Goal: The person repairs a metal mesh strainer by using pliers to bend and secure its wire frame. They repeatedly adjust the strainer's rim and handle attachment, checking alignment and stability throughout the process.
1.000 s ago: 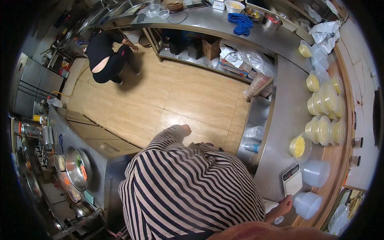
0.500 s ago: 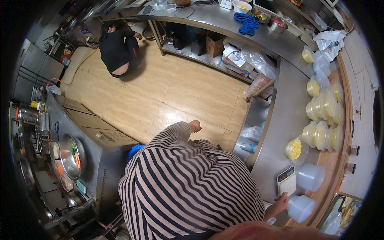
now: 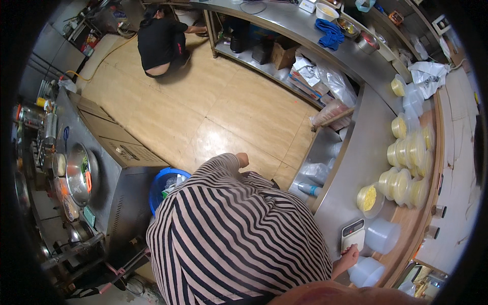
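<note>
Lower right, the right hand [image 3: 348, 257] bends its fingers at the kitchen scale [image 3: 353, 238], grip unclear; translucent tubs [image 3: 383, 236] beside it look unfilled. Left hand [image 3: 243, 160], mid-frame: finger state unclear. Right, one yellow-filled tub [image 3: 367, 198] stands open; stacked filled tubs [image 3: 398, 185] look lidded.

Readable text right now: none | scale [image 3: 355, 239] on the surface [image 3: 338, 203]: whatever its dark panel [image 3: 353, 227] shows, it's too small to call | carton [image 3: 283, 56] on the shelf [image 3: 245, 58]: any lettering's too small

The shirt [image 3: 239, 234] is striped black and pale pink, the kitchen scale [image 3: 353, 238] white, the cloth [image 3: 330, 34] blue.
</note>
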A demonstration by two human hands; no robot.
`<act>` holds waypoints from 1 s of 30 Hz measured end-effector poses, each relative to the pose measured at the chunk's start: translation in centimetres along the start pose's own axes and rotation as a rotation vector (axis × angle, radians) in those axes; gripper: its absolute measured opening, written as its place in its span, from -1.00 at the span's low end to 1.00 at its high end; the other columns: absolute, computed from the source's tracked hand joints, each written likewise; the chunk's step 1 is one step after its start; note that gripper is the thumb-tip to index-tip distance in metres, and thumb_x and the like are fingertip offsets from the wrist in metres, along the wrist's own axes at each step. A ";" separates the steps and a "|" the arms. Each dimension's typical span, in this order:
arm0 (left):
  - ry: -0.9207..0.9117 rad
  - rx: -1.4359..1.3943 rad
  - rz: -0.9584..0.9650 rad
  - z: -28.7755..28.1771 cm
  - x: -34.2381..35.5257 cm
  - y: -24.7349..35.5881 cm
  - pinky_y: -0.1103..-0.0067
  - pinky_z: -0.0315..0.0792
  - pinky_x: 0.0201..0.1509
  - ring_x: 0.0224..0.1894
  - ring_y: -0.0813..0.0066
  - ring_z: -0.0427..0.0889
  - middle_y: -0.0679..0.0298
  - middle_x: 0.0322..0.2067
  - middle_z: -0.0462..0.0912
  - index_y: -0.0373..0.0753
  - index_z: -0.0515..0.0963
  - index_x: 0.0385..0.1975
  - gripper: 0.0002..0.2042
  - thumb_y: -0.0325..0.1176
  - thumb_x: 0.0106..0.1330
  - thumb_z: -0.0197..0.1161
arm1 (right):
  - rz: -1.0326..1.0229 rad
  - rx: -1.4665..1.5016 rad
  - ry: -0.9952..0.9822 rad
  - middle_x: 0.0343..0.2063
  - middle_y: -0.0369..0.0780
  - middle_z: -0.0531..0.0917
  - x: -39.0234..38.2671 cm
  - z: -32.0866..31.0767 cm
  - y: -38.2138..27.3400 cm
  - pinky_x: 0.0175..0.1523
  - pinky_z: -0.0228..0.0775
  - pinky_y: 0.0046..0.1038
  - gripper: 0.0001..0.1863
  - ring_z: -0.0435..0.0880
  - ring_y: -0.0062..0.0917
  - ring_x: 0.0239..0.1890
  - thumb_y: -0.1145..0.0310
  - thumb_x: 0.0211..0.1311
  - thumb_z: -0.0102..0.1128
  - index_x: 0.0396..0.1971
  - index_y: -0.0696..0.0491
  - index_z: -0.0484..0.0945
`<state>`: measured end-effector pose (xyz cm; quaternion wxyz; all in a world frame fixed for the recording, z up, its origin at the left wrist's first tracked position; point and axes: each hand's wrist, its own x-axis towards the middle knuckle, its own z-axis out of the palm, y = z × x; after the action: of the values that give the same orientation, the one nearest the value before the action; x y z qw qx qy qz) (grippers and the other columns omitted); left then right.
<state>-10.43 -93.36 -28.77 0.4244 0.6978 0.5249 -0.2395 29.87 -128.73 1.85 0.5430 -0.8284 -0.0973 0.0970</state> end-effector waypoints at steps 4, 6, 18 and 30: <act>0.043 -0.024 0.011 0.0 -1.0 -0.6 0.29 0.46 -0.35 -0.59 0.26 0.55 0.14 -0.68 0.58 -0.33 0.58 -0.70 -0.61 -0.22 0.30 0.08 | 0.002 -0.001 -0.039 -0.65 -0.37 0.44 1.0 0.9 -0.2 -0.59 0.14 -0.68 -0.74 0.32 -0.75 -0.68 0.21 0.29 0.17 -0.48 0.09 0.50; 0.043 -0.018 -0.006 0.2 -1.3 -1.1 0.29 0.46 -0.35 -0.59 0.26 0.55 0.14 -0.68 0.58 -0.33 0.58 -0.70 -0.62 -0.23 0.29 0.08 | -0.028 0.002 -0.069 -0.66 -0.37 0.44 1.0 1.6 -0.7 -0.59 0.14 -0.68 -0.73 0.32 -0.75 -0.68 0.21 0.29 0.17 -0.49 0.09 0.50; 0.082 -0.014 -0.079 1.5 -1.8 -4.3 0.31 0.48 -0.35 -0.57 0.27 0.58 0.10 -0.63 0.61 -0.32 0.60 -0.70 -0.62 -0.22 0.28 0.07 | -0.011 0.028 -0.130 -0.68 -0.37 0.43 0.8 3.2 -1.2 -0.60 0.10 -0.68 -0.69 0.30 -0.75 -0.70 0.24 0.31 0.15 -0.62 0.02 0.43; 0.039 -0.057 -0.044 1.2 -1.8 -2.5 0.31 0.46 -0.35 -0.60 0.25 0.55 0.12 -0.70 0.56 -0.32 0.56 -0.75 -0.58 -0.19 0.30 0.09 | -0.004 0.074 -0.141 -0.67 -0.36 0.44 1.0 2.5 1.0 -0.59 0.13 -0.68 -0.74 0.31 -0.74 -0.70 0.28 0.31 0.17 -0.56 0.04 0.45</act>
<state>-13.25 -95.08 -28.90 0.4285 0.6783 0.5547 -0.2202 30.23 -126.69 -0.08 0.5653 -0.7987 -0.1333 0.1575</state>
